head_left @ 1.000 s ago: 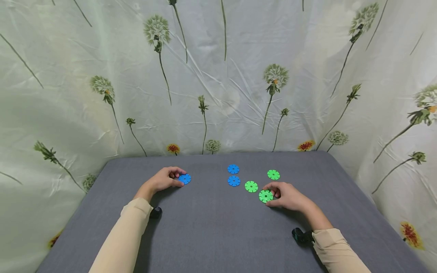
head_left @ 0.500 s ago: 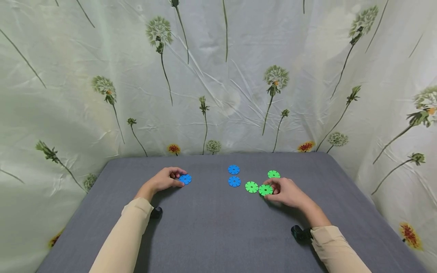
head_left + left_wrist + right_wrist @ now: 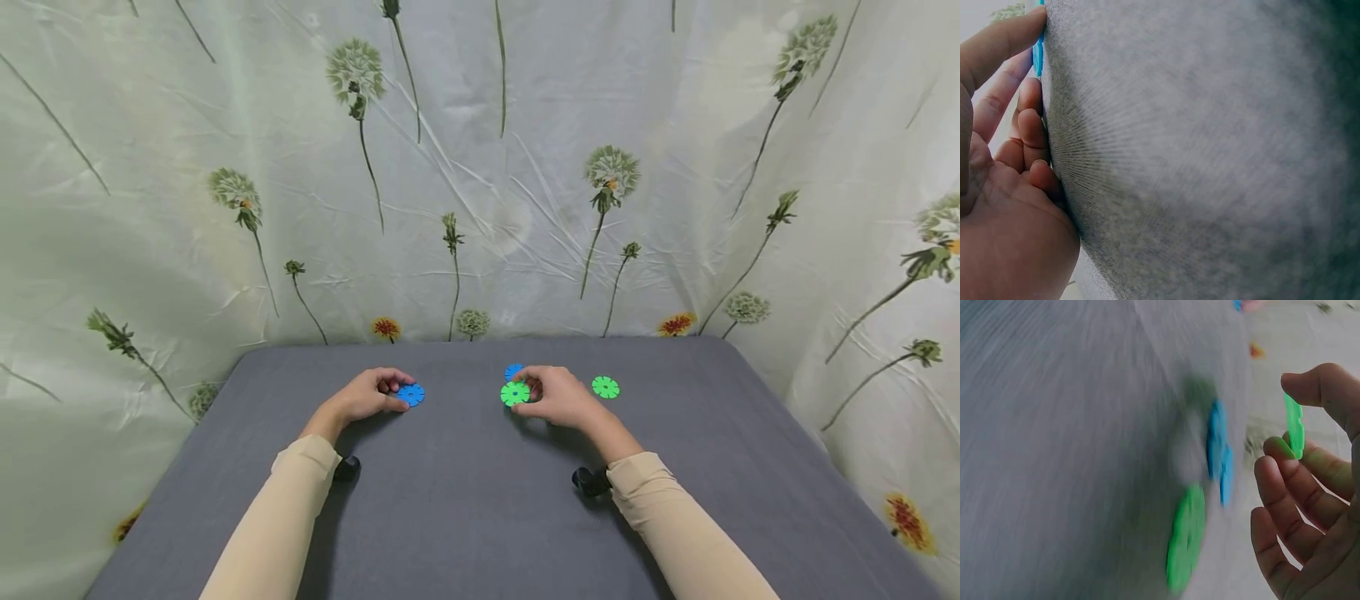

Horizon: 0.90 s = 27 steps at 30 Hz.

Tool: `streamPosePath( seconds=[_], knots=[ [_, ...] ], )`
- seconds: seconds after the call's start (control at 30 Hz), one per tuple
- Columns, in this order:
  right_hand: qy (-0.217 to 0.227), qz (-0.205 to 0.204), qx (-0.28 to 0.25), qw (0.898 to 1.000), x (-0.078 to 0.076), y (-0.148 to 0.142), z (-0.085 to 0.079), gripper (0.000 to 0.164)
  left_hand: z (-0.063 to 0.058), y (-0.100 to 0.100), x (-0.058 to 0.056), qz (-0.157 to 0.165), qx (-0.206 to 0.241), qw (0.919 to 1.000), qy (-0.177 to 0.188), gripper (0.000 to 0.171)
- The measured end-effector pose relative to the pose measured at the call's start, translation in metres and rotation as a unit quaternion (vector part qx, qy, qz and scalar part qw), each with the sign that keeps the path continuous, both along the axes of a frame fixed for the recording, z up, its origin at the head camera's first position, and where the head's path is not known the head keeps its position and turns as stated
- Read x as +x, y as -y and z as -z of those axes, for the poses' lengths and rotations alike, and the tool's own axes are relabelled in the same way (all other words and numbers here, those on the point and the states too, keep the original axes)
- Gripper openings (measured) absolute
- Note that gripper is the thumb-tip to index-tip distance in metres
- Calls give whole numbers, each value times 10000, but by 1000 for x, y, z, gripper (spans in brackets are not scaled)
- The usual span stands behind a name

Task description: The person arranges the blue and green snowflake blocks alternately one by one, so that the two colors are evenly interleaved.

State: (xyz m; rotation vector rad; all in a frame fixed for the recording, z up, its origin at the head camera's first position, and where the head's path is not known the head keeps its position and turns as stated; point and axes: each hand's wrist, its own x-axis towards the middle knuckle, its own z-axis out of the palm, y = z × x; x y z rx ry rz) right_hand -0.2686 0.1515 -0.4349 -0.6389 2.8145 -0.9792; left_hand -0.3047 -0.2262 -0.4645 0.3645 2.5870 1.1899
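My left hand (image 3: pixel 367 396) stays low at the table's left, thumb and fingers on the edges of a blue notched interlocking disc (image 3: pixel 411 395). In the left wrist view that blue disc (image 3: pixel 1038 56) shows as a thin strip beside the thumb. My right hand (image 3: pixel 561 398) pinches a green interlocking disc (image 3: pixel 515 394), held up off the cloth as the right wrist view shows. Behind it a blue disc (image 3: pixel 513 371) peeks out. Two blue discs (image 3: pixel 1215 440) and a green disc (image 3: pixel 1186 540) lie below the right hand; the head view hides most of these.
Another green disc (image 3: pixel 605 387) lies on the grey cloth-covered table (image 3: pixel 465 500), right of the right hand. A pale curtain (image 3: pixel 487 167) with a dandelion print hangs behind the table's far edge. Both wrists wear a black camera.
My right hand has lifted the green disc and carried it left, over the blue discs. My left hand keeps its place with the blue disc.
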Motion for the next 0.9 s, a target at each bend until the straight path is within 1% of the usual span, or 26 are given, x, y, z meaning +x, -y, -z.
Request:
streamPosePath(
  seconds=[0.07,0.17,0.4,0.57,0.73,0.9],
  knots=[
    [0,-52,152,9999,-4,14,1,45,-1,-1,1,29,-19,10000,2,43],
    [-12,-132,232,9996,-9,35,2,44,-1,-1,0,14,-33,10000,9,42],
    [5,-345,179,9992,-18,74,3,42,0,-3,1,-28,-90,9999,-45,41],
    [-15,-500,262,9984,-24,92,8,41,0,-3,2,-61,-92,9999,-12,40],
    [-78,-488,407,9980,-29,104,12,40,-1,-3,3,-51,-72,10000,-21,40],
    [-35,-410,578,9975,-32,113,14,41,-2,-2,2,-54,-75,9999,-44,40]
  ],
)
